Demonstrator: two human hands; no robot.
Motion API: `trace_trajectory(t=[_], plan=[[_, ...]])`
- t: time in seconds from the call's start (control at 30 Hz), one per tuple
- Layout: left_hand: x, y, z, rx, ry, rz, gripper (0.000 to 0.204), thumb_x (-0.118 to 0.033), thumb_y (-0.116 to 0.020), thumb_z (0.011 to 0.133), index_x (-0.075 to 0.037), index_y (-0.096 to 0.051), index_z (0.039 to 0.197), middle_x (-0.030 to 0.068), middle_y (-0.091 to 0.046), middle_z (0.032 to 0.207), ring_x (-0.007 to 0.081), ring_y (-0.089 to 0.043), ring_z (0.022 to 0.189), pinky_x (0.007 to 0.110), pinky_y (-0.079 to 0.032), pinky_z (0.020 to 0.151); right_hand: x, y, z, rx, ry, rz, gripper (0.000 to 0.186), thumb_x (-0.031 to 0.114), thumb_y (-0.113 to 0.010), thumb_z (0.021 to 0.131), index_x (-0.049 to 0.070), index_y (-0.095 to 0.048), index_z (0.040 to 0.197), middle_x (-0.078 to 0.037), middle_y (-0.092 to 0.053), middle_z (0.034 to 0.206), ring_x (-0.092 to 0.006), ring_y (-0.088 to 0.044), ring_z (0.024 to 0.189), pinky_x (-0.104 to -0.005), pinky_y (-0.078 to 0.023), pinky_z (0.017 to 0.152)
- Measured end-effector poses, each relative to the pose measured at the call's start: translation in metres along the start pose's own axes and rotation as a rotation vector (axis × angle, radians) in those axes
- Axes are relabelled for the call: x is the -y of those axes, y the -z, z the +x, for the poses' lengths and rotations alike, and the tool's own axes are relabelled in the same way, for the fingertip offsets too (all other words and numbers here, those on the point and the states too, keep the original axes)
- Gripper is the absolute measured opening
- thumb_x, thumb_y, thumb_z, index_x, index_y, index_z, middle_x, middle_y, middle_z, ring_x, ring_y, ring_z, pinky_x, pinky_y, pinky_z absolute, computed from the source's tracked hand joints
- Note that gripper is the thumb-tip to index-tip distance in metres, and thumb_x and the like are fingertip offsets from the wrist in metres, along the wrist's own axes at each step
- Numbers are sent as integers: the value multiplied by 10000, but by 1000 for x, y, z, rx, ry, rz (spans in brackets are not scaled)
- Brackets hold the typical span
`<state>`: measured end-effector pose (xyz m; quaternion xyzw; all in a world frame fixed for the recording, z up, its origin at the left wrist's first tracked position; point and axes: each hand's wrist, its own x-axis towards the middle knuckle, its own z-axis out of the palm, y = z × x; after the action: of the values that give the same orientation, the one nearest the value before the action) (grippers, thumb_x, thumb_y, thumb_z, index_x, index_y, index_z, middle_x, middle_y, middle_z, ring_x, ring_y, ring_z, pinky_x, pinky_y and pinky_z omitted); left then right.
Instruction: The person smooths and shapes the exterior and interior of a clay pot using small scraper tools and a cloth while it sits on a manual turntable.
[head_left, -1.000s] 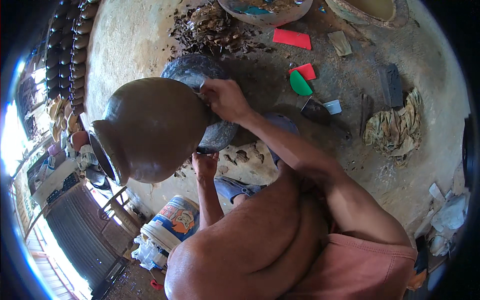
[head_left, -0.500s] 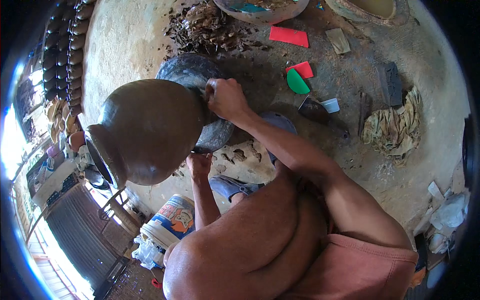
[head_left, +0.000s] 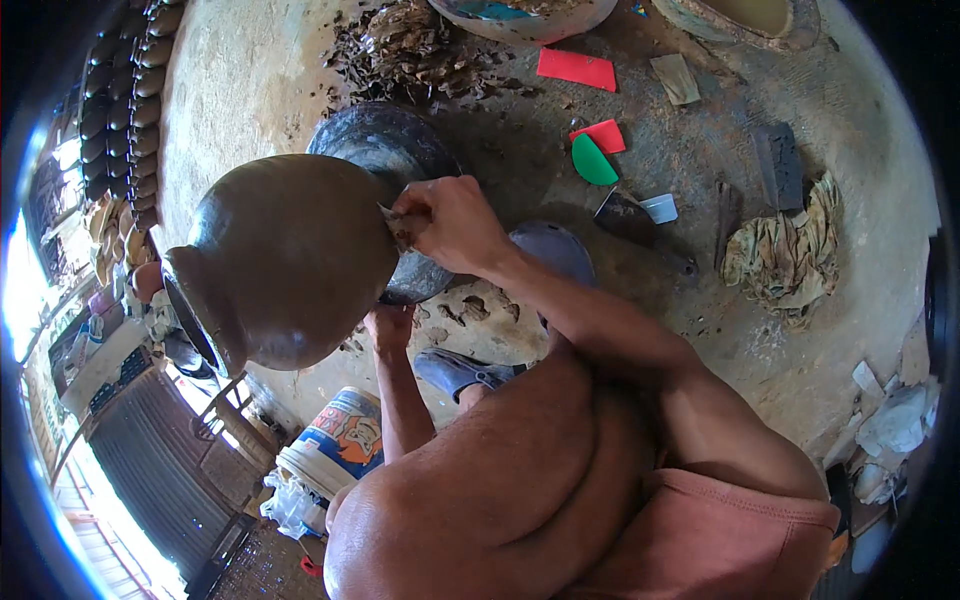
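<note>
Pot (head_left: 290, 255) — dark brown, round-bellied, thick-rimmed — with a faint sheen.

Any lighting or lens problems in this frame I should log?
Head view: daylight blows out the white opening at the left edge, with bluish fringing; head view: soft sheen on the rounded brown clay pot, shadow on the rough grey concrete floor right of the speckled dark-grey round wheel; head view: fisheye bending near the rim, black corners.
</note>
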<state>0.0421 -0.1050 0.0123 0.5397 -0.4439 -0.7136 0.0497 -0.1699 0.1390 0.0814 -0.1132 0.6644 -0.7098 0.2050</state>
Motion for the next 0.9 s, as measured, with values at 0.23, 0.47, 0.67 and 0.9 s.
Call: trace_trajectory(t=[0.23, 0.47, 0.67, 0.9], plan=[[-3, -10, -3, -19, -1, -10, 510, -488, -502, 1028, -144, -525, 1404, 67, -595, 1379, 280, -584, 1239, 511, -504, 994, -30, -1, 24, -128, -86, -176, 139, 49, -686, 757, 25, -764, 869, -246, -713, 804, -404, -730, 798, -463, -581, 791], [1, 5, 3, -25, -11, 17, 531, -516, -504, 1015, -159, -521, 1408, 59, -577, 1384, 273, -577, 1234, 518, -496, 983, -29, -25, 19, -55, -148, -301, 230, 53, -649, 798, 7, -747, 1001, -252, -720, 877, -412, -723, 870, -478, -565, 825], [6, 6, 6, 22, -15, -46, 588, -558, -516, 1005, -183, -493, 1458, 47, -532, 1470, 279, -505, 1348, 558, -439, 1063, 14, -7, 0, -57, -36, -89, 199, 13, -612, 824, -21, -734, 978, -242, -725, 854, -379, -740, 837, -427, -574, 766], [11, 7, 1, -27, -22, 8, 591, -554, -452, 1024, -169, -456, 1473, 56, -508, 1488, 274, -497, 1351, 529, -437, 1062, 60, 31, 19, -184, 184, -17, 163, -25, -620, 861, 8, -744, 960, -112, -749, 768, -84, -701, 718, -284, -545, 626]])
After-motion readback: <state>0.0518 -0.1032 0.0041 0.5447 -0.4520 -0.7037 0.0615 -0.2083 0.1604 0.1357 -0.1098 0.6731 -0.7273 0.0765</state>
